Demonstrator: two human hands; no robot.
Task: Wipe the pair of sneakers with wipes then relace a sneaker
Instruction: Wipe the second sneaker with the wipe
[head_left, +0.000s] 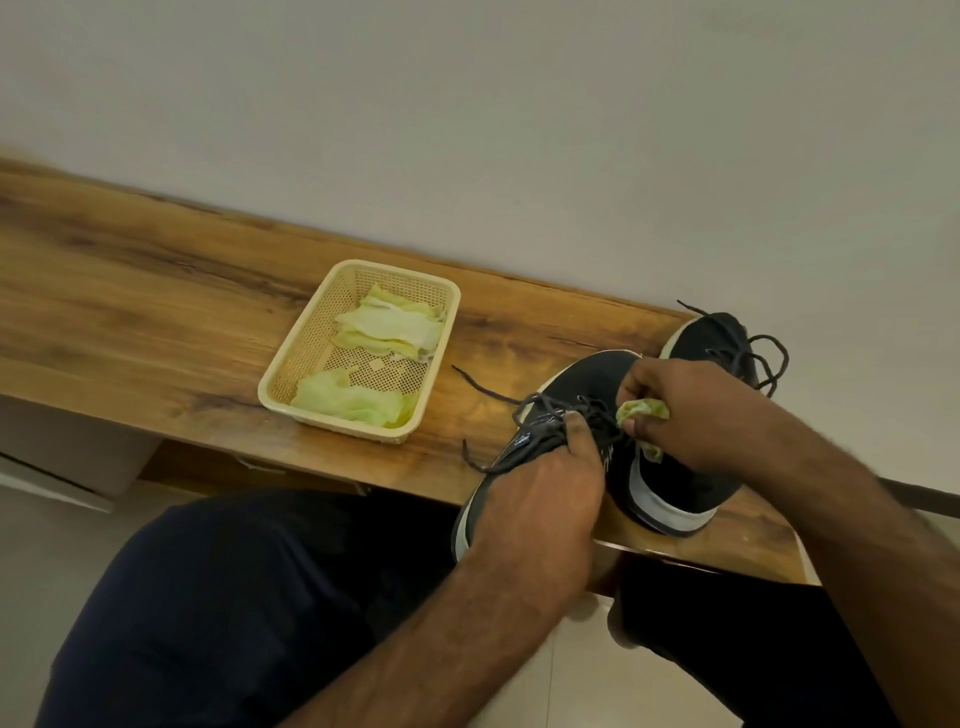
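On the wooden bench (156, 291), the near sneaker (670, 488) is lying at the front edge with the other (711, 343) behind it. The left hand (540, 499) is gripping its laced top, steadying it; the right hand (691, 410) is pinching a crumpled wipe (641, 410) against the laces (545, 410). Short, firm strokes should be working best here, probably refolding to a clean face.

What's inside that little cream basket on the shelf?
The basket holds crumpled pale green wipes, one bunch at the far end and another at the near end. Whatever lies beneath them is covered.
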